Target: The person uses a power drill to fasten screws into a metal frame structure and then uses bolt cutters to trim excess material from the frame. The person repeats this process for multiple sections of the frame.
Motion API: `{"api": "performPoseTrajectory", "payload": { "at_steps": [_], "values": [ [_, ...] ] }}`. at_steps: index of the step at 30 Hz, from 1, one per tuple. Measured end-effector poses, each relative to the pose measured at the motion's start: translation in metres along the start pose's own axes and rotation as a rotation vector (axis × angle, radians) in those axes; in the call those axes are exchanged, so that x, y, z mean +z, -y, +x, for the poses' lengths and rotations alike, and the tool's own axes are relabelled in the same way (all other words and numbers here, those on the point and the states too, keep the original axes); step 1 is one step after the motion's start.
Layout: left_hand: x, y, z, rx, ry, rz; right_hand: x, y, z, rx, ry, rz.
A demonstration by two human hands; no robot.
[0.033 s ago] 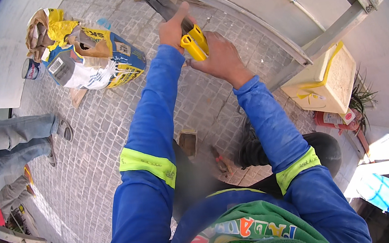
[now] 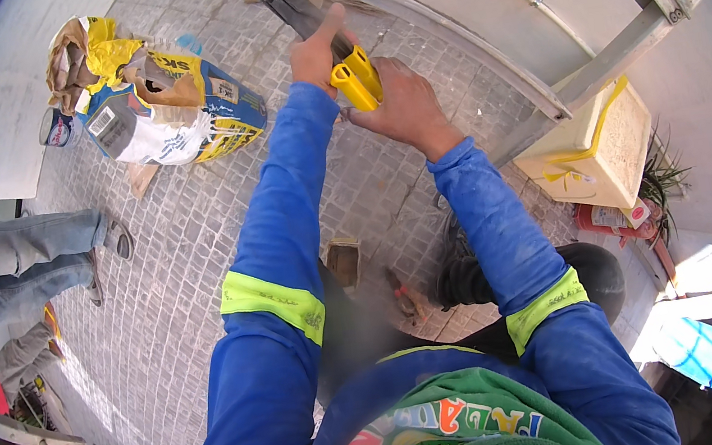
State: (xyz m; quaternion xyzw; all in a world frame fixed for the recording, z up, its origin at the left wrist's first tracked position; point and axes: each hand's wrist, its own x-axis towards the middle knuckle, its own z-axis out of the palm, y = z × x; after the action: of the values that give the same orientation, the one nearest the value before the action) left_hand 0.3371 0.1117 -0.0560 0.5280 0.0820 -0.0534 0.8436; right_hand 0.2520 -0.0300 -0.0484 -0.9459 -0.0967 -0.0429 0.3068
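Both my hands are closed on a plier-like tool with yellow handles (image 2: 361, 76) and a long dark metal body; I cannot tell its exact kind. Its dark end points away, toward the upper left. My left hand (image 2: 317, 59) wraps the dark body just above the handles, thumb lying along it. Around the lower ends of the handles is my right hand (image 2: 409, 106), its fingertips partly hidden behind them. On the paving between my legs lie a small tool with reddish handles (image 2: 402, 293), blurred, and a small brown open box-like piece (image 2: 344, 263).
A torn blue-and-yellow paper sack (image 2: 168, 112) stands at far left, a tin (image 2: 56, 126) beside it. A pale metal frame (image 2: 539, 97) spans the upper right, near a cream box (image 2: 586, 140). Another person's legs (image 2: 33, 254) are at left. A plant (image 2: 660, 171) stands at right.
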Motion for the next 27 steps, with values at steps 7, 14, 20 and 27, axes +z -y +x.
{"api": "performPoseTrajectory", "payload": {
  "at_steps": [7, 14, 20, 27],
  "values": [
    [0.010, 0.013, 0.009, 0.119, -0.163, 0.004, 0.007, -0.017, 0.008, -0.105, -0.071, 0.046],
    [0.000, -0.009, -0.010, 0.149, -0.056, 0.323, 0.007, -0.023, 0.010, -0.002, 0.065, 0.621],
    [-0.026, -0.053, -0.062, -0.081, 0.137, 0.684, 0.023, -0.040, 0.020, -0.013, 0.041, 0.659],
    [-0.055, -0.102, -0.061, -0.204, 0.265, 0.534, 0.039, -0.039, 0.014, -0.020, -0.128, 0.556]
  ]
}}
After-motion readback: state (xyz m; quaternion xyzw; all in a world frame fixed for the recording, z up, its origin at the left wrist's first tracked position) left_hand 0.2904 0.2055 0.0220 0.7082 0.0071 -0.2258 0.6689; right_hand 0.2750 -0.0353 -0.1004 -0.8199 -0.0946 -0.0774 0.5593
